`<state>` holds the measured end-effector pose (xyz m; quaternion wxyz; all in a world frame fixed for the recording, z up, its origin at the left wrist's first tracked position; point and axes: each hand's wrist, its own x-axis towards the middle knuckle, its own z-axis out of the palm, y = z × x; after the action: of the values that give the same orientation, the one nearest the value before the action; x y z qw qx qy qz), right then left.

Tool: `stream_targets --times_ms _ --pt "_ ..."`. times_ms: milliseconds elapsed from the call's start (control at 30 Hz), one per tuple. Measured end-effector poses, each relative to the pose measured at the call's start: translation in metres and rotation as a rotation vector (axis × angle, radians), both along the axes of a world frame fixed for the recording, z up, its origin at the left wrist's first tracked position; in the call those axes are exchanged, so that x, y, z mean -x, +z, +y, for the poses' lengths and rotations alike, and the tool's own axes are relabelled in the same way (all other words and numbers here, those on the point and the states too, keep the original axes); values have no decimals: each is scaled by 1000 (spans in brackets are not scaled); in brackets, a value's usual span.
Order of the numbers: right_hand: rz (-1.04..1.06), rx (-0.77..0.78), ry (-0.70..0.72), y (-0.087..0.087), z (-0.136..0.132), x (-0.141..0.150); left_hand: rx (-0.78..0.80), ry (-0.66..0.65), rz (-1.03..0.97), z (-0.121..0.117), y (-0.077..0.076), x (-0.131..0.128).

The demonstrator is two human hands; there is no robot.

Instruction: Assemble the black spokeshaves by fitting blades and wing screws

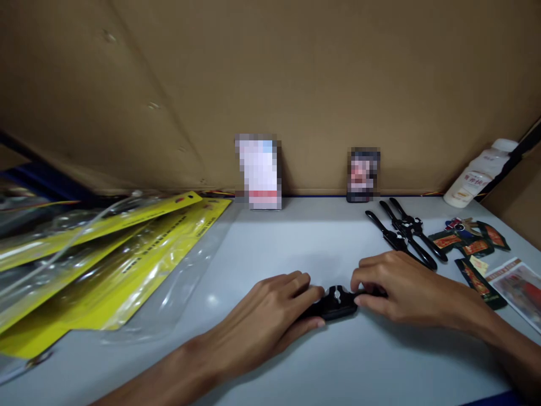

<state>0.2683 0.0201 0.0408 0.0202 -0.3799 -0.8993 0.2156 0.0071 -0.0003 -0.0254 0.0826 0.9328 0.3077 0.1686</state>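
Note:
A black spokeshave with a silver screw on its body lies low over the table, held between my two hands. My left hand is closed around its left end, fingers over the top and thumb along the near side. At the other end, my right hand pinches the right handle between thumb and fingers. Just beyond my right hand, two more black spokeshaves rest side by side on the grey table. Both handles of the held one are largely covered by my fingers.
Clear plastic packs with yellow cards are heaped at the left. Two phones, one larger and one smaller, lean on the cardboard wall. At the right are a plastic bottle, small snack packets and a printed bag.

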Motion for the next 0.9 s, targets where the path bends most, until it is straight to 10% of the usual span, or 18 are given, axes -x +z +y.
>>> stream_targets --times_ms 900 --pt "-40 -91 21 -7 -8 3 -61 -27 46 -1 3 -1"
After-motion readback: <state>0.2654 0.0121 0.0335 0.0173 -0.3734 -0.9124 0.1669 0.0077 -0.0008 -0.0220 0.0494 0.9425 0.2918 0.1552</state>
